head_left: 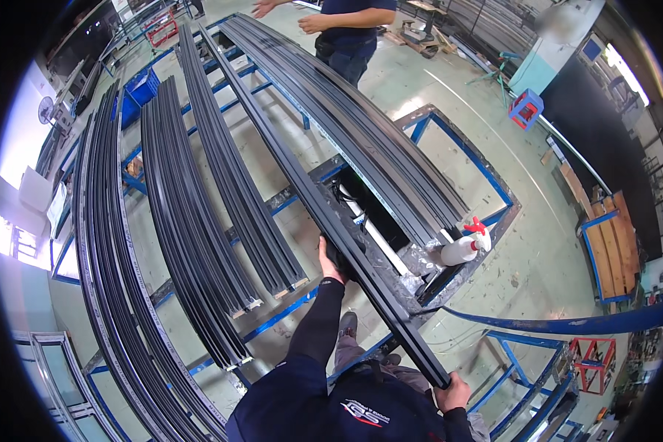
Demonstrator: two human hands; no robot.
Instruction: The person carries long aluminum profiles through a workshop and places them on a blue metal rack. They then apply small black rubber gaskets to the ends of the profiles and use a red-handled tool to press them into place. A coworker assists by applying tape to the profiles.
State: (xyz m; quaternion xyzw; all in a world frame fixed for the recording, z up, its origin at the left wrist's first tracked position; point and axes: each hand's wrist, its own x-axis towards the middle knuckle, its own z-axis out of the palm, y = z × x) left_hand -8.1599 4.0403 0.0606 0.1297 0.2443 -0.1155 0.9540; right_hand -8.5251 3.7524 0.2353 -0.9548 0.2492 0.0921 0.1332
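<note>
A long black metal profile (390, 313) runs diagonally from the far left down toward my body. My left hand (328, 259) is closed around it near the middle of the view, with the thumb along its near side and the other fingers mostly hidden. At the profile's near end, my right hand (454, 392) grips the tip. To its right, a white spray bottle (460, 251) with a red trigger head stands on the blue-framed worktable (508, 199), close to the ends of a stack of dark profiles (376, 169).
More bundles of black profiles (188, 199) lie across blue racks on the left. Another person (350, 29) stands at the far side of the table. A blue bin (141, 88) sits at the back left, and a blue-and-red stool (526, 109) stands at the right.
</note>
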